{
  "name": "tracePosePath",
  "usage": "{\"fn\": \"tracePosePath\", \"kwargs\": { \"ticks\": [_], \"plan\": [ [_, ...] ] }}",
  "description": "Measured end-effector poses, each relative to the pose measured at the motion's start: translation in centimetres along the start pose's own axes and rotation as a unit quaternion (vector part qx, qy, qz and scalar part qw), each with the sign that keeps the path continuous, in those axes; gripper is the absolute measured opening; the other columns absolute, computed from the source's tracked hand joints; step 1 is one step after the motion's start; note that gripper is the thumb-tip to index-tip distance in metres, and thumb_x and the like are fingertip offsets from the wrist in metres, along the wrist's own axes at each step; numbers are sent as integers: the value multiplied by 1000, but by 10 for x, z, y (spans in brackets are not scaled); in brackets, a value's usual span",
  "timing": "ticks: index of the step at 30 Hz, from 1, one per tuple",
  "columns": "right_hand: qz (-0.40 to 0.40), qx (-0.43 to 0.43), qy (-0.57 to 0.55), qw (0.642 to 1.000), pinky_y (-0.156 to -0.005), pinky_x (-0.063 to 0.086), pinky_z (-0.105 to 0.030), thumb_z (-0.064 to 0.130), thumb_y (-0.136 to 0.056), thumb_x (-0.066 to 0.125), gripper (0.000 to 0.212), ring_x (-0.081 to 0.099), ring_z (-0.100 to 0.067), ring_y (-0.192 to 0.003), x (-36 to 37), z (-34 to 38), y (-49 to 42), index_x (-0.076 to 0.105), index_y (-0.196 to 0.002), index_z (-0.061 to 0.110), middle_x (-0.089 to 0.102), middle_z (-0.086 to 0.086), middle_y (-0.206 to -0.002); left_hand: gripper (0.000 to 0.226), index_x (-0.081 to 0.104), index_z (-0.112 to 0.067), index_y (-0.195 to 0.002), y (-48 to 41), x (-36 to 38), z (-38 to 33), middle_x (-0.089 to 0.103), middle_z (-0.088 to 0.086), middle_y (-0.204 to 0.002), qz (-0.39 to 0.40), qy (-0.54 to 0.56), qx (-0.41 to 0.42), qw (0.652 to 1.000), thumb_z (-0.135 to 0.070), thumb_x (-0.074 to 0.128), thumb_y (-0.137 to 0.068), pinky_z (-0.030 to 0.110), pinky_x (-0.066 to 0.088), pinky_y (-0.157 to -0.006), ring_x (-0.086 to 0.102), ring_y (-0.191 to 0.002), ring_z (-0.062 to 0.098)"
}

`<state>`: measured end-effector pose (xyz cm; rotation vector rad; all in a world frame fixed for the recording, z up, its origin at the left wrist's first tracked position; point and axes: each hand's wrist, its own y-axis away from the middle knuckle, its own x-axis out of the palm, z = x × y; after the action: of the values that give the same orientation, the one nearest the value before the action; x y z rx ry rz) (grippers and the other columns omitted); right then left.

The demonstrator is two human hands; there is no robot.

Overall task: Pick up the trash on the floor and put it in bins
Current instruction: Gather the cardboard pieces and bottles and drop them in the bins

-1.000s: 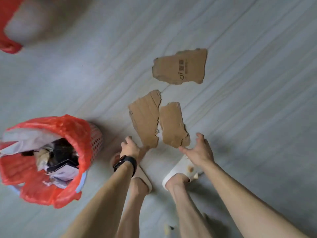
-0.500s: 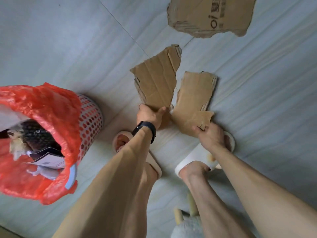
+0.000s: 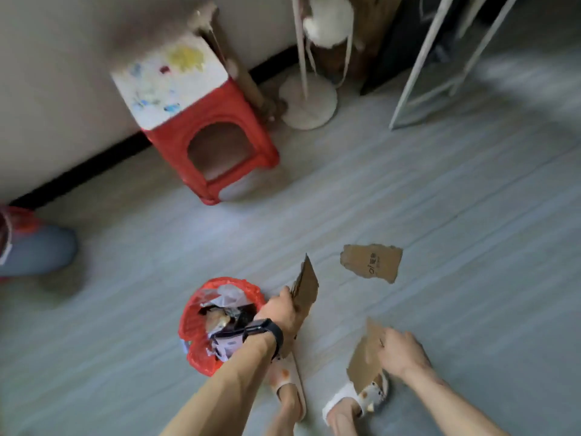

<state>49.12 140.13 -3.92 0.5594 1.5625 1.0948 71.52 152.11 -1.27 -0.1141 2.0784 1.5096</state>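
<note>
The only writing is sitting on the printed cardboard point(image 3: 372, 262): a dark mark like "0/" beside a few characters too blurred to read. That piece is lying flat on the floor point(image 3: 456, 278), apart from both hands and right of the bin point(image 3: 188, 316). The left hand point(image 3: 279, 309), with a black watch point(image 3: 267, 333) on its wrist, is curling round the left cardboard point(image 3: 306, 284) and holding it nearly on edge, torn tip pointing up, just beside the bin's right rim. The right hand point(image 3: 401, 354) is pinching the right cardboard point(image 3: 366, 357), whose ragged lower edge is hanging over the right slipper point(image 3: 361, 394). The bin, lined with a red bag, is showing wrappers and paper heaped to its rim; no label on them is legible. A second bin point(image 3: 34, 250) is standing at the floor's left edge. Along the floor's far edge, against the wall, a red stool point(image 3: 213, 146) with a paint-spotted white top is standing, then a round white base point(image 3: 308, 102) and a white frame point(image 3: 440, 58). Bare floor is stretching between the stool and the printed cardboard, and across the whole right side.
</note>
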Motion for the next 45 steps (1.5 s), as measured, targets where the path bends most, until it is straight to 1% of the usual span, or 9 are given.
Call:
{"fn": "tracePosePath", "kwargs": {
  "ticks": [4, 10, 15, 19, 21, 27, 31, 36, 45],
  "plan": [
    [-24, -82, 128, 988, -77, 50, -32, 28, -93, 47, 21, 64, -28, -106, -92, 75, 120, 61, -104, 17, 67, -8, -114, 35, 43, -11, -113, 130, -103, -4, 64, 18, -113, -52, -15, 41, 998, -37, 50, -90, 39, 46, -75, 62, -103, 38],
    [-163, -236, 239, 928, -88, 50, -37, 19, -91, 47, 27, 60, -33, -114, -154, 214, 280, 56, -115, 10, 64, -12, -119, 28, 43, -15, -104, 304, -188, 66, 63, 14, -111, -216, 76, -6, 973, -37, 50, -89, 39, 44, -72, 60, -101, 38],
    [-235, -386, 245, 858, -78, 48, -38, 25, -93, 46, 24, 62, -38, -107, -142, 328, 390, 54, -110, 11, 65, -16, -113, 24, 42, -17, -96, 403, -202, 187, 65, 14, -111, -303, 185, -77, 932, -38, 52, -89, 38, 47, -77, 61, -103, 36],
    [-250, -493, 232, 800, -67, 42, -38, 34, -93, 45, 23, 63, -39, -92, -93, 422, 454, 54, -101, 14, 67, -16, -100, 26, 42, -20, -97, 446, -194, 305, 64, 12, -113, -356, 281, -153, 878, -41, 53, -88, 38, 49, -80, 60, -103, 37],
    [-244, -523, 237, 781, -68, 47, -38, 36, -91, 45, 24, 63, -38, -88, -54, 472, 475, 55, -102, 16, 68, -14, -96, 27, 43, -19, -98, 456, -186, 370, 63, 12, -113, -360, 311, -184, 860, -42, 53, -89, 37, 46, -78, 59, -103, 37],
    [-242, -530, 256, 771, -71, 53, -37, 38, -90, 45, 25, 63, -34, -85, 31, 578, 514, 60, -103, 23, 69, -9, -95, 31, 46, -18, -111, 466, -194, 520, 62, 13, -121, -359, 327, -207, 849, -41, 52, -92, 37, 46, -85, 58, -108, 37],
    [-241, -522, 239, 782, -70, 54, -36, 38, -89, 46, 23, 63, -32, -82, 58, 638, 537, 61, -101, 25, 70, -6, -91, 32, 47, -15, -112, 482, -219, 591, 63, 13, -119, -357, 358, -210, 837, -40, 53, -92, 36, 45, -82, 58, -107, 37],
    [-246, -507, 204, 801, -69, 53, -36, 40, -89, 47, 23, 63, -33, -83, 72, 675, 544, 61, -99, 24, 71, -6, -90, 28, 43, -17, -98, 482, -247, 646, 64, 13, -112, -364, 390, -195, 823, -40, 56, -90, 34, 41, -74, 59, -102, 37],
    [-246, -473, 159, 831, -67, 50, -33, 39, -91, 47, 24, 61, -30, -81, 67, 789, 507, 63, -98, 23, 71, -6, -91, 24, 44, -18, -97, 426, -345, 721, 64, 12, -113, -322, 379, -186, 848, -38, 55, -90, 36, 46, -83, 59, -103, 34]
  ]
}}
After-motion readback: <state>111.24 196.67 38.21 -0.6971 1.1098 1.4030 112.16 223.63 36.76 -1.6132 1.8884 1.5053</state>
